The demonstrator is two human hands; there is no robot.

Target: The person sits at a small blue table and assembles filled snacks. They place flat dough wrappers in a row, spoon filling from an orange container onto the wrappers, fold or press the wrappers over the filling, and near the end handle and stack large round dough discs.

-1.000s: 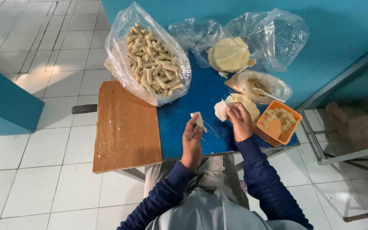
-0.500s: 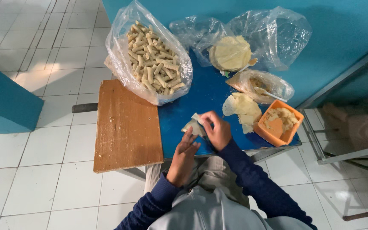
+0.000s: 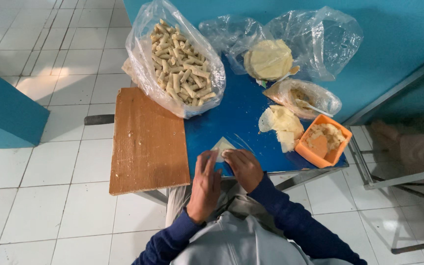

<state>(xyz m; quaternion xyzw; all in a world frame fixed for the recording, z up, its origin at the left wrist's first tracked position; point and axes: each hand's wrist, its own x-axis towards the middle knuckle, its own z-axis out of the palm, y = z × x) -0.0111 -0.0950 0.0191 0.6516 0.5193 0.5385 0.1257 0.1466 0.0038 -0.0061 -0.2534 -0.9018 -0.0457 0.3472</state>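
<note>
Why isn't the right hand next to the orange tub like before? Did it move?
Yes. The right hand has come away from the orange tub toward the near edge of the blue table, meeting the left hand on the pale wrapper.

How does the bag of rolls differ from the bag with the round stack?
The roll bag is packed with many small tan rolls; the stack bag holds one pale round stack and is mostly slack plastic. The roll bag sits at the table's left, partly over the wooden board; the stack bag lies at the back right against the blue wall. Both are clear plastic, open and untouched by either hand.
</note>
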